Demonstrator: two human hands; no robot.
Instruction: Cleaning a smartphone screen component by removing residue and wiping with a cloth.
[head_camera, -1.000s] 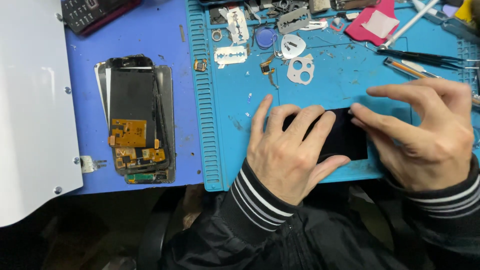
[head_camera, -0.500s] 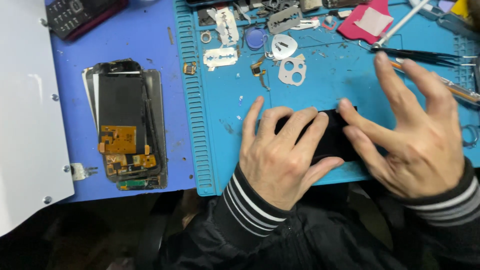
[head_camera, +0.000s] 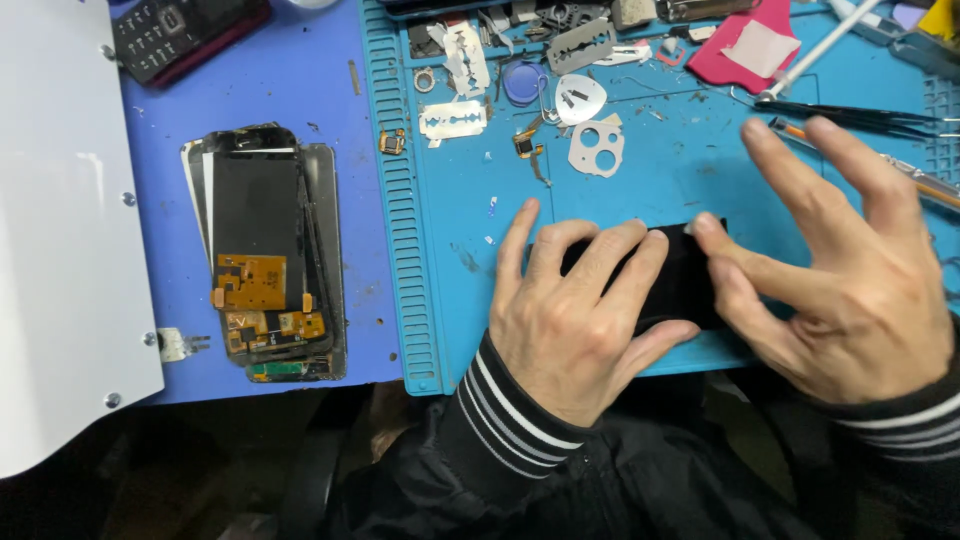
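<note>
A black phone screen panel (head_camera: 685, 285) lies flat on the blue work mat (head_camera: 450, 250), near its front edge. My left hand (head_camera: 575, 320) rests palm down on the panel's left part, fingers spread over it. My right hand (head_camera: 845, 270) is at the panel's right end: its thumb tip touches the panel's upper right corner while the other fingers are lifted and spread above the mat. Most of the panel is hidden under both hands.
A stack of dismantled phone screens (head_camera: 268, 250) with orange flex parts lies on the darker blue pad at left. A white panel (head_camera: 55, 230) covers the far left. Razor blades (head_camera: 452, 118), metal shields (head_camera: 597, 148), tweezers (head_camera: 860, 115) and a pink card (head_camera: 750, 45) are scattered at the mat's back.
My right hand has lifted its fingers off the panel and spread them, keeping only the thumb at the corner. The left hand stays pressed on the panel. The view shifted slightly.
</note>
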